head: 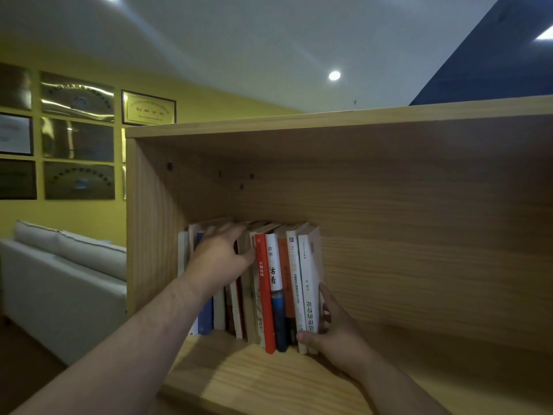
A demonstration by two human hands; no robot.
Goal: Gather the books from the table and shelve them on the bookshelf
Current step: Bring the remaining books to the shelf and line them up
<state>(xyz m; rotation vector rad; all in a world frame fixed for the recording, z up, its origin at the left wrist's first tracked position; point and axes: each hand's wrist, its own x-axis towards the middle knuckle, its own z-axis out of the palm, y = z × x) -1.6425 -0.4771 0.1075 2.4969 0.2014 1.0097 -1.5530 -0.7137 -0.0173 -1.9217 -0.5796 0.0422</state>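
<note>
It's dim where I'm working, with a yellow-green cast over everything. The brightest spot is a round ceiling lamp (334,75) at upper centre, blown out to pure white. Two more bright patches are clipped at the top left and right edges. Glare streaks across the framed plaques (77,97) at the left and washes out their lettering. The upper inside of the bookshelf (419,223) sits in shadow, while its lower board catches a paler patch. My left hand (221,250), right hand (338,333) and the books (270,280) look soft and grainy. The wide lens bows and tilts straight lines toward the edges.
</note>
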